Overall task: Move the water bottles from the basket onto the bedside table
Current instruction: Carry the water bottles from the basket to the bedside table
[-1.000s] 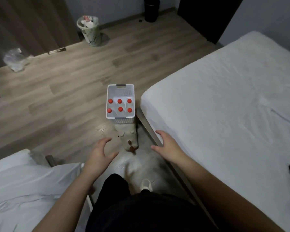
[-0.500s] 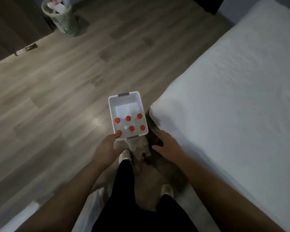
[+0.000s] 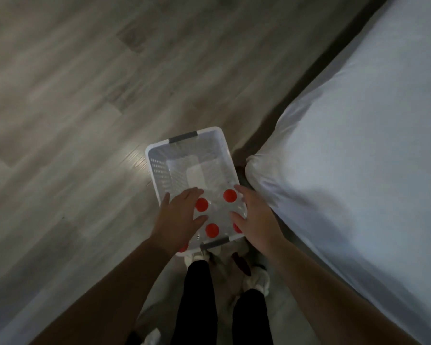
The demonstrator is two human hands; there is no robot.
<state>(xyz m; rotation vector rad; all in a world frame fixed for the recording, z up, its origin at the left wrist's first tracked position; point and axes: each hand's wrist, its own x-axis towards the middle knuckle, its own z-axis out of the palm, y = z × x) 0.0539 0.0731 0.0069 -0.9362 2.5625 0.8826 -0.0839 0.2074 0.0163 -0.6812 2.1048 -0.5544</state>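
Note:
A white plastic basket (image 3: 151, 168) with grey handles stands on the wood floor beside the bed corner. Its near half holds several clear water bottles with red caps (image 3: 230, 195), upright; the far half shows bare bottom. My left hand (image 3: 181, 216) lies over the left bottles with fingers spread, hiding some caps. Over the right bottles, at the basket's right wall, my right hand (image 3: 255, 216) also has its fingers apart. Neither hand is clearly closed around a bottle. No bedside table is in view.
A bed with a white sheet (image 3: 358, 170) fills the right side, its corner almost touching the basket. My legs in black trousers and light shoes (image 3: 258, 280) stand just behind the basket. Wood floor (image 3: 85, 108) stretches to the left and beyond.
I have stepped and bent closer to the basket. Both hands moved forward from its near edge and now reach in over the bottle caps.

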